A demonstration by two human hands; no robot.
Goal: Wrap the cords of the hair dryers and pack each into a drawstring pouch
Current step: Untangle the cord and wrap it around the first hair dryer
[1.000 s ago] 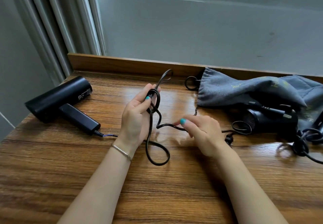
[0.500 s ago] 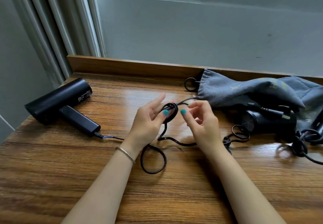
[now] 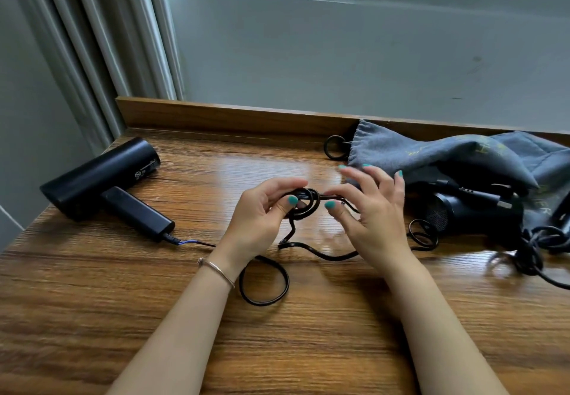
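Two hands meet over the middle of the wooden table (image 3: pixel 92 317), both on one black cord (image 3: pixel 320 254). The left hand (image 3: pixel 262 218) grips a small coil of it between thumb and curled fingers; the right hand (image 3: pixel 374 215) pinches the strand just beside the coil, its other fingers spread. From the coil the cord drops to the table, makes a loose loop near the left wrist, and runs left to the black hair dryer (image 3: pixel 101 181) lying on its side. Right of the hands, a second hair dryer (image 3: pixel 472 214) lies partly under a grey drawstring pouch (image 3: pixel 431 154) — its own tangled cord (image 3: pixel 530 249) heaped beside it.
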